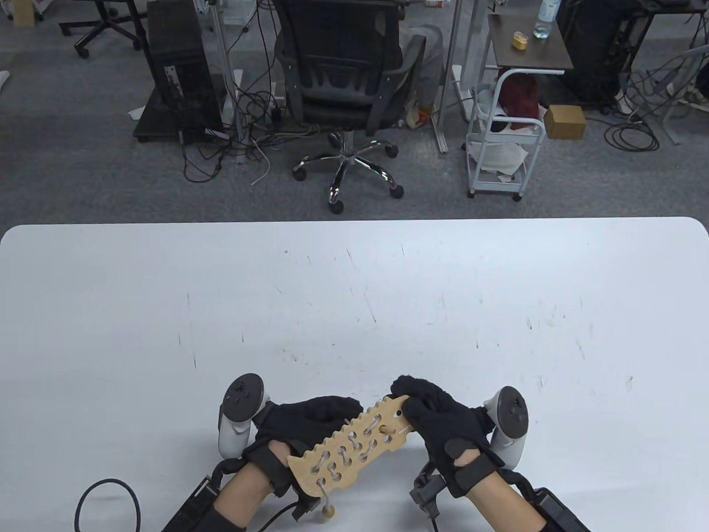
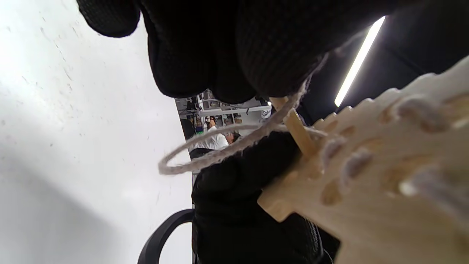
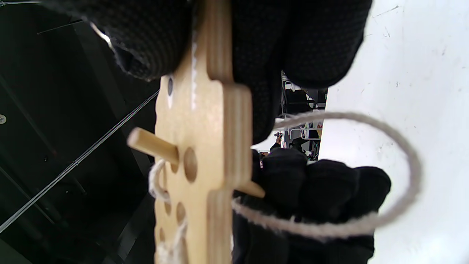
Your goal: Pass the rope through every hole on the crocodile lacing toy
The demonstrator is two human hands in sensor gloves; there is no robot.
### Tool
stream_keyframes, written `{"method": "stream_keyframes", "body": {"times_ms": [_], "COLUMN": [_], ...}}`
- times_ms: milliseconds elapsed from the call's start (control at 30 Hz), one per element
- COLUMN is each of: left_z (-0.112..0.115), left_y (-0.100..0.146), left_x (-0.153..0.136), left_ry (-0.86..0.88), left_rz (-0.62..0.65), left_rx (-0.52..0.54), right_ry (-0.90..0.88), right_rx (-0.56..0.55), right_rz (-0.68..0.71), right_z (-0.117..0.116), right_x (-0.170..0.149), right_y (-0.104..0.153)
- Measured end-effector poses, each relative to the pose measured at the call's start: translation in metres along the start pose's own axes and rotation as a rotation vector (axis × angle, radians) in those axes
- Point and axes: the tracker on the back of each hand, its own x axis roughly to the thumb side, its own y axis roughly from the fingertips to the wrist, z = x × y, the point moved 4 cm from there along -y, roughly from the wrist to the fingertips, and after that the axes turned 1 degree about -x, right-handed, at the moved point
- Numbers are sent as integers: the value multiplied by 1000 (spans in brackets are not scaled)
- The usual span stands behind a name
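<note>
Near the front edge of the white surface point(image 1: 354, 310), just above it, both gloved hands hold the wooden crocodile lacing toy point(image 1: 354, 443), which runs on a slant from lower left to upper right. The left hand point(image 1: 302, 424) grips the tail half, its fingers curled round the back of the board. The right hand point(image 1: 443, 426) pinches the head end, thumb on top and fingers point(image 3: 315, 40) behind. A grey rope point(image 3: 399, 146) already weaves through most of the holes, and a loose loop of it hangs behind the board. A wooden threading peg point(image 3: 152, 146) pokes through a hole near the head. A second wooden peg point(image 1: 328, 510) dangles below the tail.
</note>
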Motion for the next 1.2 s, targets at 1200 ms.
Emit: {"method": "stream_keyframes", "body": {"times_ms": [1200], "left_z": [37], "left_y": [-3], "left_x": [-14], "left_ry": [467], "left_rz": [-42], "left_rx": [-254], "right_ry": [347], "right_rx": [-47], "right_rz": [127], "right_z": [2], "right_x": [13], "right_y": [-3]}}
